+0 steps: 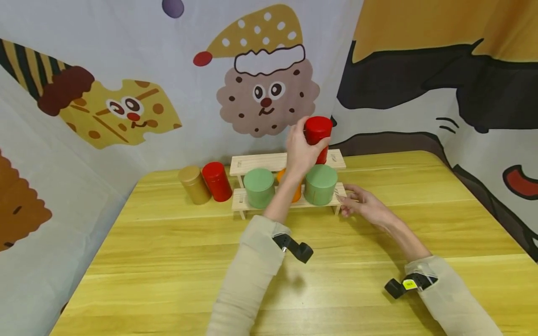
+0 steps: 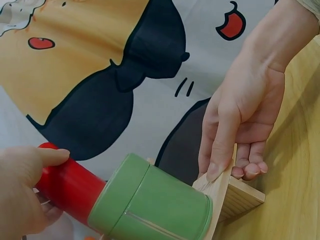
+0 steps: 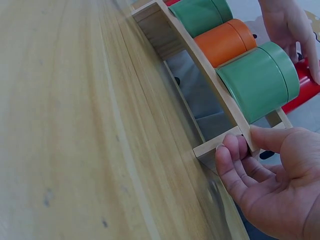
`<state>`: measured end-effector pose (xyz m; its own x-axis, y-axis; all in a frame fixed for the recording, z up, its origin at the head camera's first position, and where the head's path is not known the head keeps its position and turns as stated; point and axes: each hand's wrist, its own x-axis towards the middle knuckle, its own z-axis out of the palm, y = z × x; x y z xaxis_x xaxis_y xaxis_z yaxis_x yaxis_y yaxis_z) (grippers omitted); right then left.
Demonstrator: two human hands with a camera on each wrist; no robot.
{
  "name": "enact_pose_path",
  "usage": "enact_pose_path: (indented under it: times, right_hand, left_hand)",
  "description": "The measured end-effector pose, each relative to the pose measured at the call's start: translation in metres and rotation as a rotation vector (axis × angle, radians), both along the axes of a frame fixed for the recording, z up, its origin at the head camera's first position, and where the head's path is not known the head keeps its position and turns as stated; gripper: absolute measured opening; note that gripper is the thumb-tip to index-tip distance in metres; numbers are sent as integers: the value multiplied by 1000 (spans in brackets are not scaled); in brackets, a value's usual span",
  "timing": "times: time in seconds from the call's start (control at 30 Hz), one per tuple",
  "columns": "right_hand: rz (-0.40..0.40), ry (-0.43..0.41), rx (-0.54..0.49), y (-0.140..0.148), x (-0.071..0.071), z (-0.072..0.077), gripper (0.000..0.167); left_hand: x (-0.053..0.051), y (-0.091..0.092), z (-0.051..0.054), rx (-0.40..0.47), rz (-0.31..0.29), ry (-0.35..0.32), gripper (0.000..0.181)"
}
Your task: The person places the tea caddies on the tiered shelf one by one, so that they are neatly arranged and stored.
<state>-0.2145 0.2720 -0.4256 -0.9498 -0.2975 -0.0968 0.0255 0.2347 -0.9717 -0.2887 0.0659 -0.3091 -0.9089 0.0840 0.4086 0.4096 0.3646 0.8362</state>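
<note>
My left hand [image 1: 300,151] grips a red canister [image 1: 318,127] at the right end of the rack's upper tier; whether its base touches the board cannot be made out. With thumb above and fingers curled below, my right hand [image 3: 272,175] pinches the right end of the two-tier wooden rack [image 1: 240,201] at its lower board. Two green canisters [image 1: 259,186] stand on that lower tier. Between them is an orange canister [image 3: 225,42], partly hidden by my left arm in the head view.
Left of the rack, a gold canister [image 1: 194,185] and another red canister [image 1: 217,182] stand on the wooden table [image 1: 168,261]. A cloth printed with cartoon figures [image 1: 189,116] hangs right behind the table's back edge.
</note>
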Motion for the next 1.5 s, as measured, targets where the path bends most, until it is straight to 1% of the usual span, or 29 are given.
enact_pose_path:
  times: [0.2, 0.37, 0.47, 0.6, 0.8, 1.0, 1.1, 1.23, 1.37, 1.5]
  right_hand:
    - [5, 0, -8, -1, -1, 0, 72]
    - [10, 2, -10, -1, -1, -1, 71]
    - [8, 1, -7, -2, -1, -1, 72]
    - [5, -4, -6, -2, -1, 0, 72]
    - [6, -10, -14, -2, -1, 0, 73]
    - [8, -10, -18, -1, -1, -1, 72]
    - [5, -3, -5, 0, 0, -1, 73]
    - [-1, 5, 12, 0, 0, 0, 75]
    - [0, 3, 14, 0, 0, 0, 76]
    - [-3, -2, 14, 0, 1, 1, 75]
  left_hand:
    - [0, -1, -1, -19, -1, -16, 74]
    - [1, -4, 0, -15, -19, -38, 84]
    - [3, -6, 1, 16, -36, -42, 87]
    - [7, -10, 4, 58, -58, -31, 87]
    - [14, -18, 8, 56, -49, -5, 82]
    - [21, -26, 9, 44, -42, -11, 78]
    - [25, -32, 8, 61, -34, 20, 75]
    - [28, -41, 7, 76, -15, 70, 65]
    - [32, -54, 6, 85, -3, 99, 55]
    - [35, -67, 4, 107, 4, 112, 48]
